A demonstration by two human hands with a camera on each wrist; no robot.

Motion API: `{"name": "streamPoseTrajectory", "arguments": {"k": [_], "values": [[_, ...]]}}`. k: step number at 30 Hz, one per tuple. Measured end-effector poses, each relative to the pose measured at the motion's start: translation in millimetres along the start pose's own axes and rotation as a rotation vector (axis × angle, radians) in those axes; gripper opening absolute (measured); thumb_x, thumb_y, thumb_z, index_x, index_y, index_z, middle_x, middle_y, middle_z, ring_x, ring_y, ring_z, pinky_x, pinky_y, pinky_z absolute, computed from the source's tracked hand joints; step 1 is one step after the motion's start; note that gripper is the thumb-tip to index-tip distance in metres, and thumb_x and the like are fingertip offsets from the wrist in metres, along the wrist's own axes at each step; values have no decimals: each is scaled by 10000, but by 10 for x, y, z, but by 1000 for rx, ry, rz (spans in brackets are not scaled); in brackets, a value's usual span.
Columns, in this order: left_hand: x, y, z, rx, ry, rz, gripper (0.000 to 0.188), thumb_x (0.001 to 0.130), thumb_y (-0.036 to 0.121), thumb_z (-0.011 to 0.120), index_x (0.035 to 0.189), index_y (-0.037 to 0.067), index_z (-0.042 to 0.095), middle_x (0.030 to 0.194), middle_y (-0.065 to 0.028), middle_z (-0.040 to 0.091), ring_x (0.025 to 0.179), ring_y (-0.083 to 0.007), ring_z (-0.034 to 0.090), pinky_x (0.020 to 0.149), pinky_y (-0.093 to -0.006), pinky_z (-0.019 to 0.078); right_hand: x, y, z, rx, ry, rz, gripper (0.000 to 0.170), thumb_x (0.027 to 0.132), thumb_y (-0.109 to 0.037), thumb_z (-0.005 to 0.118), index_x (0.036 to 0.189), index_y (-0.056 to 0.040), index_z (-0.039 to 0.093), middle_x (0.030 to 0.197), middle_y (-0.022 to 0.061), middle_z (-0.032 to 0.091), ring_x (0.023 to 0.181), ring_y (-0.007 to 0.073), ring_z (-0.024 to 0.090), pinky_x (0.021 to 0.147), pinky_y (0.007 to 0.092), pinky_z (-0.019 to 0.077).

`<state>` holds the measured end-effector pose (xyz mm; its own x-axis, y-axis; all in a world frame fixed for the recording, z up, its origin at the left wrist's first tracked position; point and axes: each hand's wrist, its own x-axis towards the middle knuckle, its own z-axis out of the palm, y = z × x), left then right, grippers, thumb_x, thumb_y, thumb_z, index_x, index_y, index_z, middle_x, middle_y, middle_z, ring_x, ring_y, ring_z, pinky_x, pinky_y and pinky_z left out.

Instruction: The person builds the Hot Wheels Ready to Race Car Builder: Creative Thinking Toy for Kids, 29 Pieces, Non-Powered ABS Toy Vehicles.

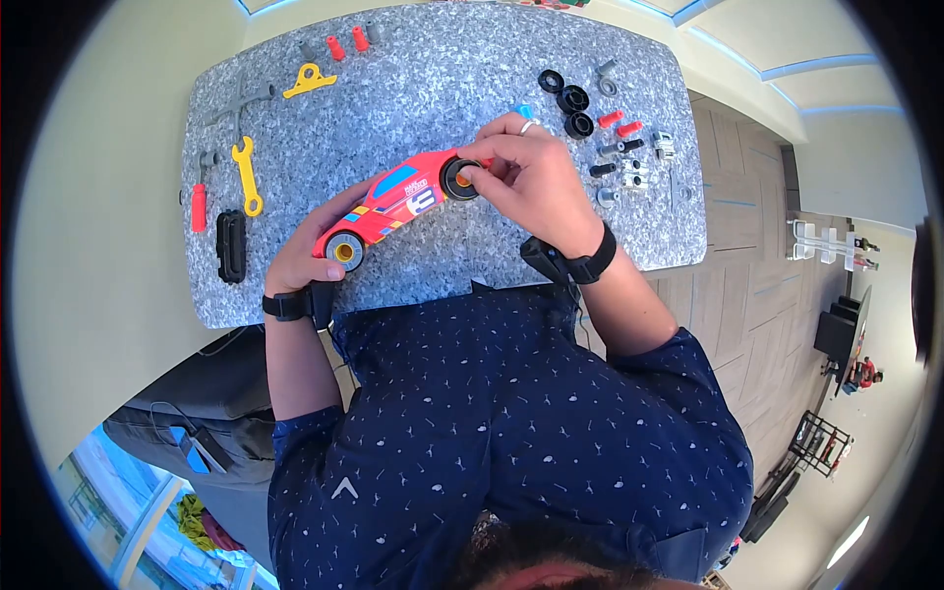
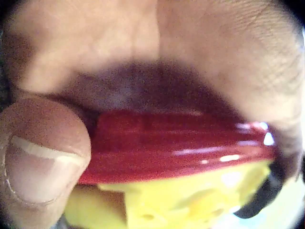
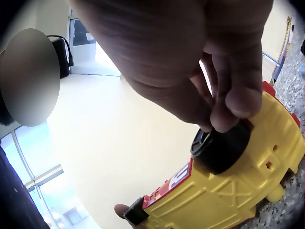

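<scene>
Head view: the toy car (image 1: 386, 214) lies between the hands, its long axis slanting up rightward; the left hand (image 1: 303, 258) grips one end, the right hand (image 1: 544, 182) pinches the wheel (image 1: 449, 183) near the other. Left wrist: thumb (image 2: 43, 157) against red shell (image 2: 157, 150). Right wrist: fingertips (image 3: 226, 119) touch the wheel.

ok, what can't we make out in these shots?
- Far side of the red toy car: head view, hidden by its own body.
- Left hand fingertips: head view, behind the car.
- Hub of the wheel in the right hand: partly under the thumb in head view.
- Dark piece, lower right: left wrist view, blurred.
- Markings on the small bolt-like parts: head view, too small.
</scene>
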<state>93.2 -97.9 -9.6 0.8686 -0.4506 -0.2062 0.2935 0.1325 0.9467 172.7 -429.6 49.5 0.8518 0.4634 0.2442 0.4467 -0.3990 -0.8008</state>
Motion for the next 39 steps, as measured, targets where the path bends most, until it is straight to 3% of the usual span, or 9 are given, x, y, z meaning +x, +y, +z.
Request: {"name": "streamPoseTrajectory", "arguments": {"k": [9, 15, 18, 24, 27, 30, 33, 35, 39], "values": [[-12, 11, 2, -12, 18, -8, 1462, 611, 669, 1002, 1726, -57, 399, 1683, -203, 551, 1565, -294, 540, 1320, -443, 363, -119, 73, 13, 129, -72, 4, 437, 825, -148, 995, 1232, -100, 840, 1192, 81, 686, 849, 217, 683, 763, 344, 594], [-17, -15, -14, -28, 30, -35, 1468, 598, 672, 1007, 1721, -59, 407, 1668, -203, 566, 1549, -294, 557, 1313, -445, 375, -99, 173, 69, -118, 73, -181, 572, 746, -256, 1043, 1270, -141, 845, 1255, 86, 674, 1034, 272, 649, 944, 407, 580], [-14, -20, -20, -29, 37, -39, 1474, 592, 678, 1009, 1719, -60, 411, 1665, -202, 568, 1544, -294, 563, 1309, -444, 380, -124, 296, 64, -124, 65, -247, 659, 755, -280, 1044, 1357, -133, 820, 1393, 76, 685, 1097, 230, 670, 892, 375, 540], [-30, -99, -49, -23, 40, -20, 1495, 588, 689, 1014, 1725, -60, 395, 1679, -201, 553, 1556, -293, 550, 1308, -444, 380, -258, 317, 35, 0, 85, -72, 916, 744, -342, 1052, 1557, -147, 677, 1540, 112, 660, 1081, 212, 669, 845, 344, 526], [7, -109, -65, -5, 29, -4, 1503, 590, 696, 1016, 1728, -59, 388, 1692, -199, 539, 1566, -294, 538, 1312, -447, 375, -291, 309, 16, 10, 107, -27, 891, 790, -310, 1034, 1578, -144, 654, 1544, 109, 660, 1079, 215, 672, 840, 342, 531], [3, -123, -29, -13, 42, -2, 1509, 589, 705, 1016, 1727, -60, 387, 1703, -198, 527, 1574, -297, 530, 1316, -449, 371, -332, 215, -241, -44, 103, -2, 737, 863, -244, 979, 1511, -67, 673, 1510, 176, 659, 1236, 349, 703, 997, 411, 596], [-17, -152, -61, -6, 52, -8, 1512, 589, 716, 1015, 1727, -58, 388, 1708, -196, 521, 1580, -299, 523, 1319, -450, 369, -390, 403, -693, -255, 168, 8, 561, 890, -194, 946, 1400, -66, 749, 1411, 169, 727, 1170, 344, 721, 970, 401, 598], [-18, -167, -59, -15, 52, -5, 1510, 588, 718, 1014, 1726, -56, 392, 1708, -196, 521, 1582, -299, 520, 1319, -450, 369, -413, 500, -1067, -323, 187, 160, 399, 913, -145, 911, 1292, -76, 808, 1278, 166, 785, 1113, 352, 738, 953, 402, 595], [10, -175, -55, -11, 59, 17, 1505, 581, 710, 1018, 1722, -53, 402, 1707, -197, 521, 1584, -299, 517, 1320, -450, 370, -584, 550, -1424, -490, 38, 278, 335, 935, -120, 868, 1266, -86, 826, 1220, 168, 801, 1102, 395, 745, 973, 457, 585]]}}
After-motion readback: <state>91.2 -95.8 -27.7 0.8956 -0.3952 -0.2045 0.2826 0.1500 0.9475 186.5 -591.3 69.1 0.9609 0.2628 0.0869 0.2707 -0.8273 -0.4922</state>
